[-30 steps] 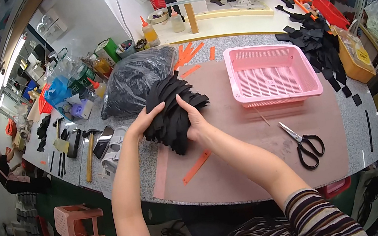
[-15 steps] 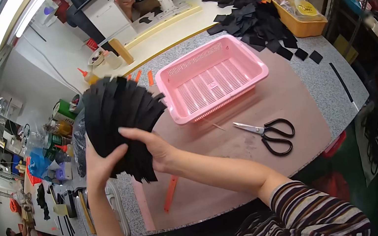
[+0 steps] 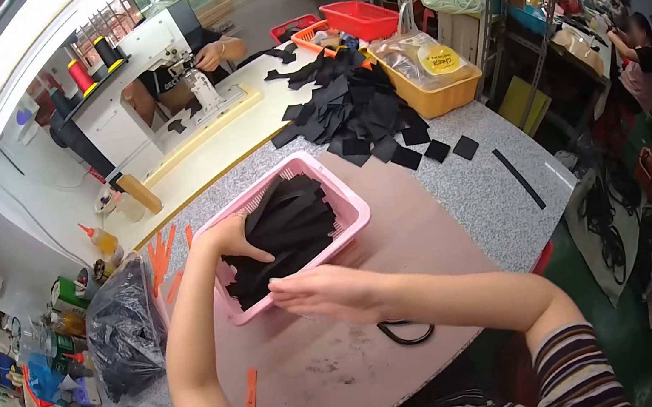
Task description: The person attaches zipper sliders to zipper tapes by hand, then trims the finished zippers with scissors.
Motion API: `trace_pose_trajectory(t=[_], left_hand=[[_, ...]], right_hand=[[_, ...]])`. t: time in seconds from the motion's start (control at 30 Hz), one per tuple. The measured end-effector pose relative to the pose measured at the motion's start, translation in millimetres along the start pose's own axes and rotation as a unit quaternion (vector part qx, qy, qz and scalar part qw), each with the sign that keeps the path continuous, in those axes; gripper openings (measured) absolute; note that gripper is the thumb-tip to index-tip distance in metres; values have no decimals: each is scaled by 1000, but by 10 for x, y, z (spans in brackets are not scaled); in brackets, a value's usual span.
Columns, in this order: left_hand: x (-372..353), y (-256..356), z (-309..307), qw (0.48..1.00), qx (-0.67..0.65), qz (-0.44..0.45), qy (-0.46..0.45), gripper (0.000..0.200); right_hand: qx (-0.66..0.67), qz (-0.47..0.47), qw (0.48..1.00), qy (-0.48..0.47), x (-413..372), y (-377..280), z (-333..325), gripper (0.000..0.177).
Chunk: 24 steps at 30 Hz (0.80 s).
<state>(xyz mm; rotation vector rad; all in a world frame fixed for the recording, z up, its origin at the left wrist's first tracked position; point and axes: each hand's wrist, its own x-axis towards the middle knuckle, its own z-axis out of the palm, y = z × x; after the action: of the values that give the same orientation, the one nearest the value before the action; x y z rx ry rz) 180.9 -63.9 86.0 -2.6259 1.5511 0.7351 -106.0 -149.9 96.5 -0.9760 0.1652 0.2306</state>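
My left hand [image 3: 232,236] is curled over the left end of the black pieces [image 3: 287,227] and grips them. The pieces lie piled inside the pink basket [image 3: 355,214], from its near left corner to its far right corner. My right hand [image 3: 323,290] is flat, with the fingers straight and pressed together, right at the near wall of the basket, by the low edge of the pile. I think a few things could go wrong. The pile is heaped high, so if I push too hard or let go too fast, pieces could slide over the wall onto the table [image 3: 347,381]. The basket looks light, so a push from one side could make it skid or tip. The scissors [image 3: 406,333] lie just in front of the basket, half hidden under my right arm, and I could bump them or poke myself. Pieces that fall out could also get mixed up with the other black pile [image 3: 354,112] behind the basket. For writing, a yellow sticker [image 3: 444,59] sits on the bag in the yellow bin [image 3: 447,101] behind the basket, but its dark marks are too small to read. The person at the sewing machine [image 3: 148,69], far behind the basket, has white letters on a dark shirt, and I cannot read those either.
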Motion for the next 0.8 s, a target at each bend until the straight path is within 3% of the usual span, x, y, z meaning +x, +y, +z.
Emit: trace_pose_trajectory(t=[0.07, 0.1, 0.13, 0.17, 0.2, 0.3, 0.37, 0.4, 0.47, 0.5, 0.53, 0.6, 0.67, 0.77, 0.8], left_hand=[[-210, 61, 114, 999, -3, -1, 39, 120], [-286, 110, 140, 997, 3, -1, 75, 122], [-332, 209, 146, 994, 13, 10, 109, 125], [-426, 240, 148, 988, -11, 49, 144, 127], [-464, 260, 180, 984, -3, 53, 172, 124], [-749, 539, 295, 964, 29, 55, 258, 106], [-962, 765, 478, 943, 2, 98, 319, 86], [-1076, 921, 581, 935, -23, 127, 332, 76], [-1256, 1188, 731, 953, 26, 137, 269, 61], [-1227, 1287, 834, 946, 48, 135, 289, 45], [-1114, 1205, 942, 949, 60, 118, 287, 40], [-897, 961, 1097, 951, 85, 82, 285, 31], [-856, 1018, 1052, 942, 99, 102, 303, 19], [-785, 947, 1052, 938, 104, 130, 303, 13], [-809, 976, 1031, 931, 112, 142, 316, 13]], right_hand=[[-260, -85, 961, 32, -140, -123, -432, 57], [-374, -232, 886, 146, -144, -182, -622, 42], [-469, -366, 760, 263, -127, -244, -839, 29], [-465, -368, 742, 313, -42, -282, -1158, 29], [-461, -367, 716, 374, -20, -295, -1519, 31], [-553, -346, 559, 511, -417, -259, -2225, 32], [-559, -232, 507, 614, -1005, -317, -2605, 37], [-568, -145, 452, 672, -1317, -310, -2829, 45], [-520, -7, 408, 750, -1878, -189, -3420, 52], [-475, 100, 466, 740, -2148, -178, -3571, 51], [-473, 57, 437, 763, -2335, -70, -3628, 45], [-467, 20, 616, 634, -2733, -27, -3817, 32], [-514, -112, 671, 523, -3032, 224, -3748, 26], [-370, 19, 863, 343, -3801, 293, -2708, 21], [-428, 37, 855, 290, -4067, 412, -2493, 20]])
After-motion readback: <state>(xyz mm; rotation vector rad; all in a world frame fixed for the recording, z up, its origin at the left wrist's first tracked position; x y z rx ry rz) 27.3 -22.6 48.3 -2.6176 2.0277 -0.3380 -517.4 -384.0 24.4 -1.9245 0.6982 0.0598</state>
